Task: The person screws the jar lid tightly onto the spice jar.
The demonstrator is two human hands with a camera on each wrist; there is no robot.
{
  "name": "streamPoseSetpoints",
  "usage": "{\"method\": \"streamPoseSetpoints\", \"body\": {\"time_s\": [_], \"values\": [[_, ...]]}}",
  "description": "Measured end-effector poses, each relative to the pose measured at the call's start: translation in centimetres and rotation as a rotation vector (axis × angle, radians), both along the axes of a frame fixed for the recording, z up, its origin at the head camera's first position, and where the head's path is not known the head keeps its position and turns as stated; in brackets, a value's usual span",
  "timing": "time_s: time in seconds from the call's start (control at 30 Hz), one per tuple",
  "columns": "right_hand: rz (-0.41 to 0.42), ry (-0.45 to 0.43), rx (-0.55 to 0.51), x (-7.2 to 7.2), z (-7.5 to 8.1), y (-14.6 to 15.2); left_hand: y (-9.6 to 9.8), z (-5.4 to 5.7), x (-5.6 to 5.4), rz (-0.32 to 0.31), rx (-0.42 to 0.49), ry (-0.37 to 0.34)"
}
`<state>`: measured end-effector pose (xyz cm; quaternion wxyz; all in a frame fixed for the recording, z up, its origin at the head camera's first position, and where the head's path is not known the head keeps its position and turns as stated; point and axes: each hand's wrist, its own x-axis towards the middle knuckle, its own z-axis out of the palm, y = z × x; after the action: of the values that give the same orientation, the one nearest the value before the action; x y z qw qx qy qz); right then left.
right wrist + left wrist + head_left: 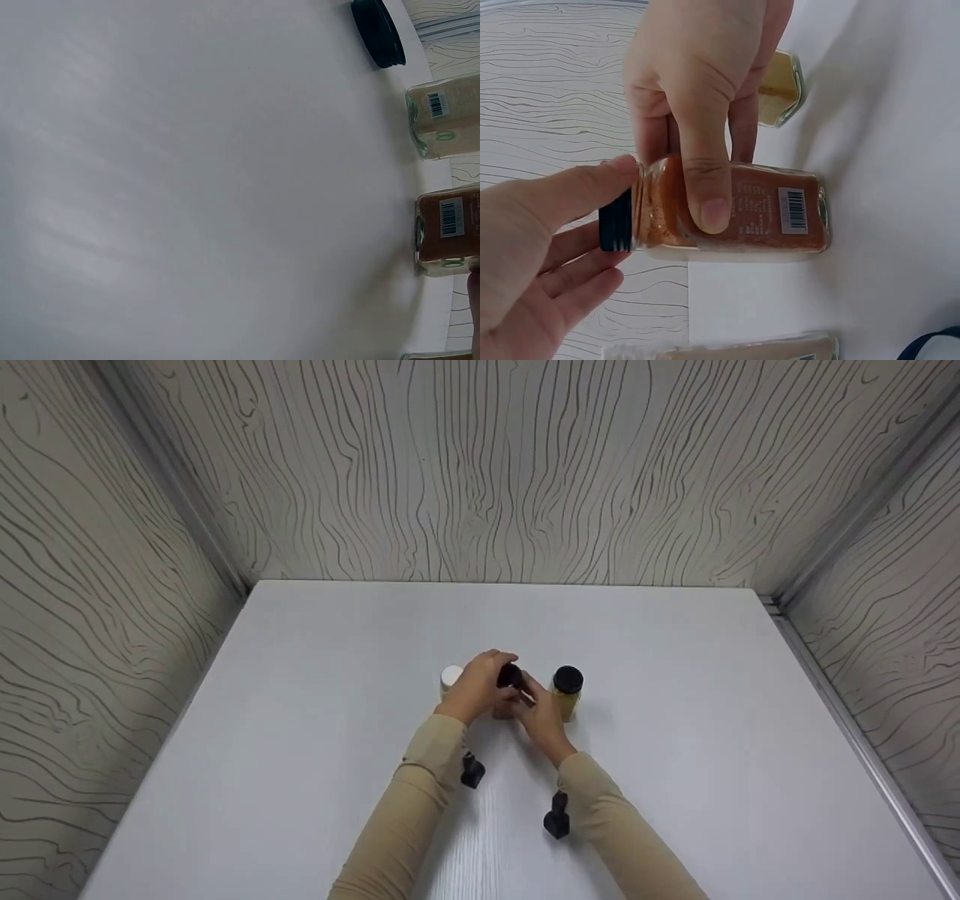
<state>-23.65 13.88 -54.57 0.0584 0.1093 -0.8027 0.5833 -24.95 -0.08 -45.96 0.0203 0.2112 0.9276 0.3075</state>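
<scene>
A square glass spice jar (761, 206) of reddish-brown powder, with a barcode label, stands upright between the two hands. My right hand (543, 718) grips its body from the right, thumb (705, 176) flat along the glass. At the top, my left hand (474, 686) holds the black lid (616, 221) between thumb and fingers. The lid sits on the jar's neck; whether it is loose cannot be seen. In the right wrist view only the jar's lower part and a bit of finger (475, 307) show.
Right of the hands stands a jar of yellowish powder (565, 706) with a black lid. To the left is a pale-powder jar (446, 124), its top white (451, 675) and without a black lid. A loose black lid (379, 34) lies on the white table (675, 660) beyond it.
</scene>
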Motion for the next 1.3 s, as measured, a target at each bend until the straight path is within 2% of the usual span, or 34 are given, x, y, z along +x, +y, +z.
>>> {"method": "streamPoseSetpoints", "body": {"time_s": [0.17,0.4,0.5,0.8,0.87,1.13,1.3], "values": [[-0.013,0.007,-0.004,-0.03,-0.04,-0.06,-0.06,0.08,-0.02,-0.053,0.008,-0.007],[-0.015,0.002,0.016,0.0,-0.16,-0.04,-0.27,-0.16,0.11,0.016,0.008,0.006],[-0.011,0.003,0.02,-0.04,-0.15,-0.01,-0.29,-0.18,0.17,0.021,0.005,0.028],[-0.007,0.007,0.001,0.2,0.35,-0.06,-0.32,0.0,0.24,-0.062,-0.002,0.025],[-0.01,0.011,0.005,-0.08,-0.12,-0.01,-0.36,-0.1,0.2,-0.067,0.004,0.039],[-0.021,-0.018,0.003,0.03,-0.2,-0.02,-0.19,-0.19,0.25,0.042,0.007,0.018],[-0.03,-0.041,0.007,-0.01,-0.14,-0.05,-0.1,-0.11,0.28,0.061,-0.01,0.014]]}}
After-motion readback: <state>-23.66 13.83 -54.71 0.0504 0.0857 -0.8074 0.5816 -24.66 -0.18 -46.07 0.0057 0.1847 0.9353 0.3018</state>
